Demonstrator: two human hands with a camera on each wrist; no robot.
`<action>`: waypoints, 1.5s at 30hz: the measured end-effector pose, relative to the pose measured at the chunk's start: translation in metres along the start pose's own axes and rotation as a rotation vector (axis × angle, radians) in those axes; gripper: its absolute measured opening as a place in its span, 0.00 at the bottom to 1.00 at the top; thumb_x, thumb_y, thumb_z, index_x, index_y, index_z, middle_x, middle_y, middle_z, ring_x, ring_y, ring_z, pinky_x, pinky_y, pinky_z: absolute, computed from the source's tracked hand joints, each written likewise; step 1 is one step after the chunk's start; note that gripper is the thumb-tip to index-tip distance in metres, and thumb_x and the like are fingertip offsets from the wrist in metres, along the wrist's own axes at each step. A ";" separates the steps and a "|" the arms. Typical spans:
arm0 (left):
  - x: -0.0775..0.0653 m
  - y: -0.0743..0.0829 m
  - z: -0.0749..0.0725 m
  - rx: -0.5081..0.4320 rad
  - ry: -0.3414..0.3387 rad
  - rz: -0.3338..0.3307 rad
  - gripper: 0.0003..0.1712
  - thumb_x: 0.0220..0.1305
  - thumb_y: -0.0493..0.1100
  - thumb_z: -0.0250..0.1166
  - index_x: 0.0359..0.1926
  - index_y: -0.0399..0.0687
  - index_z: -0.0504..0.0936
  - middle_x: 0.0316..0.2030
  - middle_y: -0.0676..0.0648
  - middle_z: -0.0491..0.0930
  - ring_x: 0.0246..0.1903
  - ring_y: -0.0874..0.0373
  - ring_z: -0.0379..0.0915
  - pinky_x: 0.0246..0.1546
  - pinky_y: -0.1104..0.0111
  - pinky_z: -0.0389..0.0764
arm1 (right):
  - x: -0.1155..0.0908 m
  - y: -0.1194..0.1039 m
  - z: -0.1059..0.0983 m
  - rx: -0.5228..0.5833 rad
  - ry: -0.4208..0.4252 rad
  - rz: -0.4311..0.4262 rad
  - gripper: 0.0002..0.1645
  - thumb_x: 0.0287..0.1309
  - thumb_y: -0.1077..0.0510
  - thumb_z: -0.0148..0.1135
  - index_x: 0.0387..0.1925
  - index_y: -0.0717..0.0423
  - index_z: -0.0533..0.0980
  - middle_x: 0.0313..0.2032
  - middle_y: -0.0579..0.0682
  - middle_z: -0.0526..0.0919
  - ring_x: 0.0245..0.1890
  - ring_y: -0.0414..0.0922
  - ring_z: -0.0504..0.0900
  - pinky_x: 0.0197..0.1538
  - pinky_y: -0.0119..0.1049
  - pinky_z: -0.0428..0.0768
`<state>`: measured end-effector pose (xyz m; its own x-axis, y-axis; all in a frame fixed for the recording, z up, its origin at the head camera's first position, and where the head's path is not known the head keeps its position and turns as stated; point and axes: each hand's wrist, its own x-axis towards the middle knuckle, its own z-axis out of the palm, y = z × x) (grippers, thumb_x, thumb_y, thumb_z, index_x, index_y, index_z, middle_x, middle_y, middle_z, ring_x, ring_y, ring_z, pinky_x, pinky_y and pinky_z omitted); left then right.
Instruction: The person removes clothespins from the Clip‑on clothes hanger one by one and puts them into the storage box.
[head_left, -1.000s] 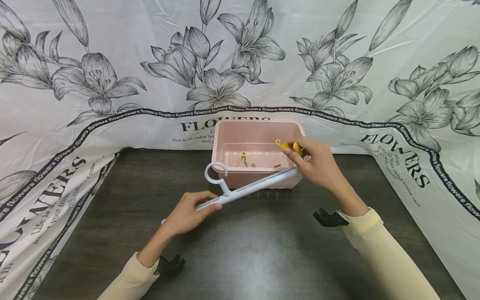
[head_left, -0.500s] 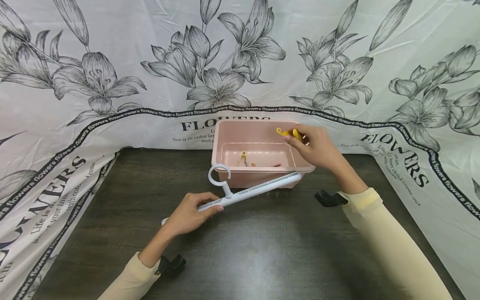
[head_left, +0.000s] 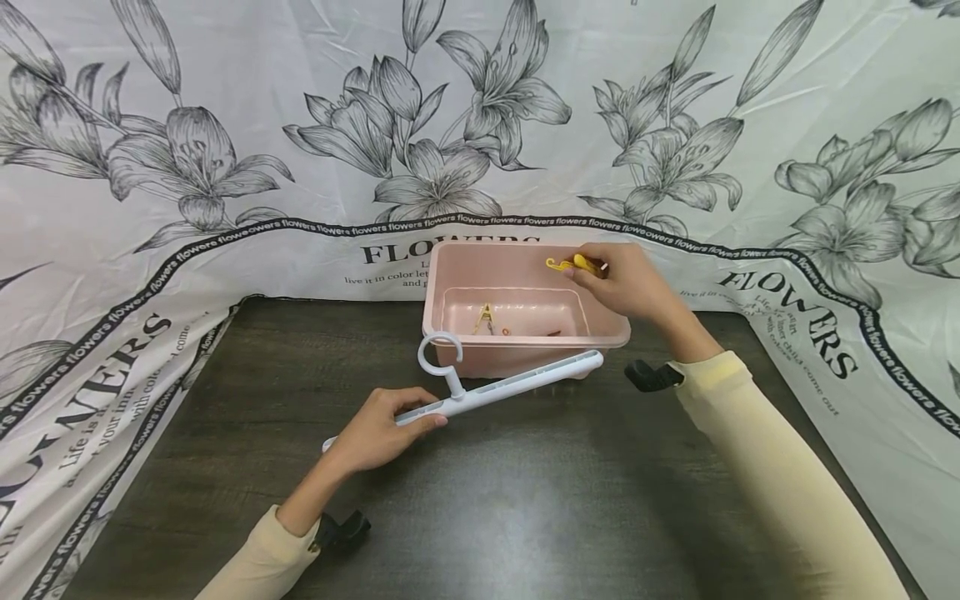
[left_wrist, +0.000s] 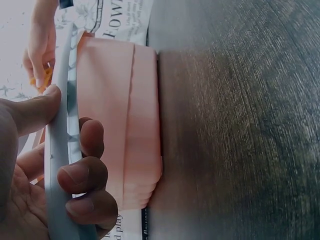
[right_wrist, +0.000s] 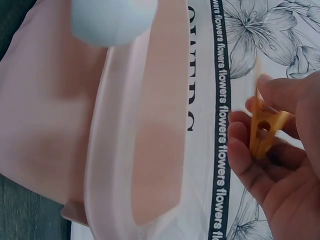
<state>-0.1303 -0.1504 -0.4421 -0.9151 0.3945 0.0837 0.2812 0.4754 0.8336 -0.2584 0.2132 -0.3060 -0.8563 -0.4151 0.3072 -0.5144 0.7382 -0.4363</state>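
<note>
My left hand [head_left: 382, 429] grips a light blue plastic clothes hanger [head_left: 517, 385] left of its hook, thumb on one side and fingers curled round the other in the left wrist view. The hanger slants up to the right, its far end overlapping the front of a pink bin [head_left: 495, 358] in the head view. Over the bin's right rear part, my right hand [head_left: 628, 279] pinches a yellow clothespin [right_wrist: 262, 127] with a small hook on it. Inside the bin stands another yellow clothespin [head_left: 484, 317].
A small orange ring [head_left: 506, 332] and a thin reddish-brown piece [head_left: 553, 334] lie on the bin's floor. The bin stands on a dark wooden table [head_left: 480, 517], close against a white flower-print cloth [head_left: 300, 258] at the back.
My right hand has moved up and away from the hanger's far end, carrying the yellow clothespin over the bin. That end of the hanger has dropped slightly; the left hand stays nearly still.
</note>
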 end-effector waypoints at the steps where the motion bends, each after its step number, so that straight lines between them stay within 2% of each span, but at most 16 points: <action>1: 0.000 0.000 0.000 0.001 0.000 -0.001 0.11 0.65 0.57 0.72 0.44 0.61 0.87 0.24 0.58 0.81 0.22 0.65 0.74 0.23 0.71 0.74 | 0.001 0.000 0.000 0.020 -0.013 0.013 0.13 0.70 0.54 0.65 0.50 0.55 0.84 0.34 0.53 0.85 0.29 0.46 0.81 0.35 0.38 0.79; 3: 0.001 0.000 0.000 0.006 0.000 0.002 0.11 0.64 0.57 0.72 0.44 0.61 0.87 0.23 0.58 0.81 0.22 0.65 0.74 0.22 0.72 0.74 | 0.001 0.001 0.000 0.055 -0.045 0.050 0.18 0.71 0.53 0.64 0.56 0.56 0.82 0.45 0.56 0.88 0.40 0.50 0.87 0.45 0.44 0.84; 5: 0.001 0.000 0.000 0.011 0.000 0.006 0.11 0.64 0.57 0.72 0.43 0.61 0.87 0.23 0.58 0.81 0.22 0.65 0.74 0.22 0.72 0.74 | 0.001 0.002 0.000 0.078 -0.079 0.085 0.22 0.71 0.52 0.63 0.62 0.56 0.79 0.54 0.58 0.85 0.49 0.54 0.87 0.53 0.49 0.84; 9: 0.001 0.000 0.001 0.015 0.001 0.005 0.11 0.64 0.57 0.72 0.43 0.62 0.87 0.23 0.59 0.81 0.22 0.65 0.74 0.23 0.72 0.74 | -0.002 0.003 0.000 0.066 -0.130 0.109 0.27 0.72 0.49 0.62 0.67 0.53 0.74 0.62 0.58 0.80 0.55 0.58 0.84 0.57 0.54 0.81; 17: -0.001 0.000 -0.002 0.026 -0.007 0.015 0.12 0.64 0.57 0.73 0.43 0.59 0.87 0.23 0.58 0.81 0.22 0.65 0.74 0.23 0.71 0.74 | -0.024 0.002 0.003 0.054 -0.115 -0.001 0.27 0.72 0.52 0.61 0.68 0.52 0.72 0.63 0.57 0.80 0.58 0.58 0.82 0.58 0.55 0.80; 23: 0.000 0.002 -0.003 0.036 -0.016 0.007 0.12 0.64 0.58 0.72 0.43 0.61 0.87 0.25 0.55 0.84 0.23 0.65 0.76 0.24 0.71 0.75 | -0.046 -0.005 0.006 0.090 -0.084 -0.033 0.27 0.71 0.52 0.63 0.68 0.51 0.73 0.60 0.56 0.82 0.54 0.57 0.83 0.56 0.55 0.81; 30: 0.000 0.003 -0.003 0.041 -0.020 0.021 0.13 0.64 0.59 0.72 0.44 0.61 0.87 0.26 0.52 0.85 0.23 0.66 0.74 0.25 0.71 0.75 | -0.075 -0.017 0.012 0.061 -0.020 -0.145 0.27 0.67 0.57 0.67 0.66 0.52 0.75 0.61 0.53 0.82 0.53 0.51 0.84 0.55 0.52 0.81; 35: -0.001 0.005 -0.002 0.043 -0.020 0.030 0.12 0.64 0.57 0.72 0.44 0.61 0.87 0.25 0.53 0.84 0.22 0.67 0.73 0.24 0.72 0.74 | -0.093 -0.026 0.024 0.059 0.010 -0.207 0.28 0.64 0.59 0.70 0.65 0.51 0.76 0.61 0.48 0.82 0.52 0.47 0.83 0.53 0.49 0.82; 42: -0.001 0.009 -0.003 0.064 -0.033 0.028 0.10 0.63 0.53 0.74 0.43 0.61 0.88 0.25 0.56 0.85 0.22 0.66 0.74 0.25 0.72 0.74 | -0.112 -0.034 0.042 0.035 0.015 -0.268 0.29 0.61 0.57 0.74 0.63 0.49 0.77 0.60 0.45 0.82 0.62 0.44 0.79 0.60 0.46 0.77; 45: -0.001 0.011 -0.002 0.063 -0.042 0.029 0.10 0.63 0.55 0.74 0.43 0.62 0.88 0.26 0.57 0.85 0.23 0.66 0.74 0.25 0.72 0.75 | -0.121 -0.036 0.051 0.019 0.016 -0.271 0.28 0.59 0.56 0.75 0.61 0.49 0.78 0.58 0.46 0.82 0.60 0.45 0.80 0.59 0.46 0.78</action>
<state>-0.1271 -0.1476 -0.4318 -0.8937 0.4407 0.0838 0.3266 0.5111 0.7950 -0.1386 0.2099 -0.3706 -0.6862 -0.5881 0.4282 -0.7260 0.5909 -0.3519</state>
